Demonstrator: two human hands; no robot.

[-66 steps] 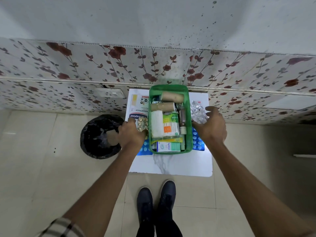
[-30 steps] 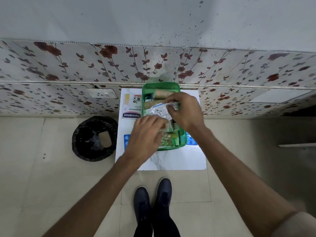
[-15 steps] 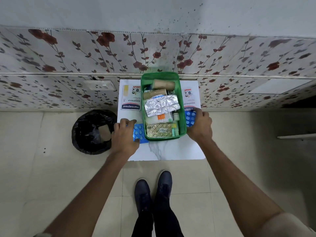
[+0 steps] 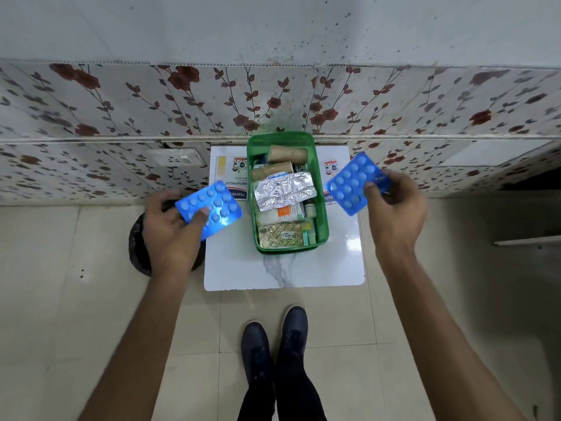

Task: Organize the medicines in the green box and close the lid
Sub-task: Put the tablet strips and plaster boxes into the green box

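Observation:
The green box (image 4: 322, 221) stands open on a small white table (image 4: 334, 268), against the wall. Inside lie two brown bandage rolls (image 4: 287, 154), a silver blister strip (image 4: 283, 191), a gold capsule strip (image 4: 280, 236) and other small packs. My left hand (image 4: 170, 229) holds a blue blister pack (image 4: 212, 209) raised to the left of the box. My right hand (image 4: 394, 208) holds a second blue blister pack (image 4: 352, 183) raised to the right of the box. No lid is visible.
A Hansaplast box (image 4: 232, 174) lies flat left of the green box, another (image 4: 331, 171) to its right. A black-lined bin (image 4: 136, 247) stands on the floor left of the table, partly behind my left hand. My shoes (image 4: 273, 338) are just before the table.
Both hands have lifted the blue blister packs off the table, one on each side of the box. Before that, the silver and gold strips went into the box.

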